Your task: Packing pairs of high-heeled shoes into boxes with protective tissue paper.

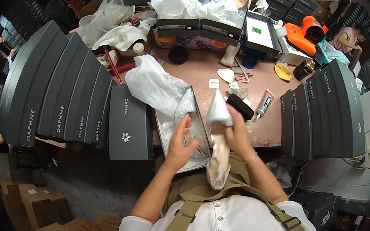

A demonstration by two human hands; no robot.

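Observation:
My right hand (239, 133) grips a pale women's shoe (220, 157) in front of my lap, one end pointing down toward me. White wrapping (219, 111) covers its upper end. My left hand (180, 146) is open, fingers apart, over an open shoebox (200, 120) and holding nothing. White tissue paper (156, 82) spills out over the far end of that box. Something silvery (186, 105) shows beneath the tissue, partly hidden, so I cannot tell what it is. A dark grey lid-like box (128, 126) stands left of the open one.
Dark shoeboxes stand in rows at left (54, 91) and right (321, 113). On the pink table lie a glue tube (264, 103), a black object (239, 106), a yellow sponge-like pad (283, 72) and a dark jar (304, 69). An orange heat tool (301, 43) sits beyond; a co-worker (347, 40) is far right.

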